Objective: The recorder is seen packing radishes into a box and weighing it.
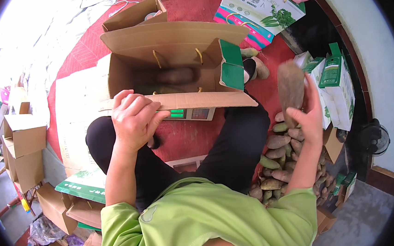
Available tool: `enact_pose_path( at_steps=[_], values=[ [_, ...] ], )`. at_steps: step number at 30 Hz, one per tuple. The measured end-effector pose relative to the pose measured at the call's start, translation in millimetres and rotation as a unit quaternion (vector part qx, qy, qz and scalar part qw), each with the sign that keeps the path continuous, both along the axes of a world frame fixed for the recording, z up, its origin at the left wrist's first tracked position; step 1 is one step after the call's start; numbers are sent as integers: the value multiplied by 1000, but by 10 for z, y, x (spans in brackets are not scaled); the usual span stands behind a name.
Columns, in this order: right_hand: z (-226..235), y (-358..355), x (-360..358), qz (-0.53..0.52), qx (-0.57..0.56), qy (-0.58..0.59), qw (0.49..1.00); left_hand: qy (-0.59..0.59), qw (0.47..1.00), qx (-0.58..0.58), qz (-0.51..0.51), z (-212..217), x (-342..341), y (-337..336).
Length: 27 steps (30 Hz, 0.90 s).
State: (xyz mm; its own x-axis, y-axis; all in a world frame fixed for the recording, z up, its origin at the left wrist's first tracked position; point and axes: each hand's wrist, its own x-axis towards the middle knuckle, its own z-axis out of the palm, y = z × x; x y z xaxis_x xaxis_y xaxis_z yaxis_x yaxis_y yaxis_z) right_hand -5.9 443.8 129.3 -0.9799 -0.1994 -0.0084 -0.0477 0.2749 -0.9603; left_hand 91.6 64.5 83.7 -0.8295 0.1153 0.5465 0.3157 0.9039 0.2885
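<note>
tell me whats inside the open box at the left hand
Inside the open box, a blurred brownish root shows, with something greenish nearer, too dim to name. The near flap, held by the left hand, hides the front part.

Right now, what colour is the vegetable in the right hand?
The vegetable is grey-brown, shown in the head view.

Brown carton (171,35) is seen open, flaps spread, green at its right end. Greyish-brown, elongated root (290,88) (slightly blurred) is held near-upright past carton's right edge; blurred second root (177,76) is laid crosswise mid-carton.
</note>
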Motion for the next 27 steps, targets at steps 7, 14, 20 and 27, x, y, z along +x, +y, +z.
enact_pose_path(
  at_steps=[7, 14, 20, 27],
  values=[
    [518, -1410, -587, 259, 68, 86, 960, 5, 999, 42, -34, -4, 1, -52],
    [-463, -2497, -818, 453, 160, -18, 877, -3, 998, 53, -24, 10, 10, -45],
    [-823, -2931, -788, 343, 278, 116, 890, -2, 998, 55, -29, 26, 18, -35],
    [-33, -2321, -754, 308, 93, 117, 940, -9, 998, 52, -29, 18, -15, -3]
  ],
)
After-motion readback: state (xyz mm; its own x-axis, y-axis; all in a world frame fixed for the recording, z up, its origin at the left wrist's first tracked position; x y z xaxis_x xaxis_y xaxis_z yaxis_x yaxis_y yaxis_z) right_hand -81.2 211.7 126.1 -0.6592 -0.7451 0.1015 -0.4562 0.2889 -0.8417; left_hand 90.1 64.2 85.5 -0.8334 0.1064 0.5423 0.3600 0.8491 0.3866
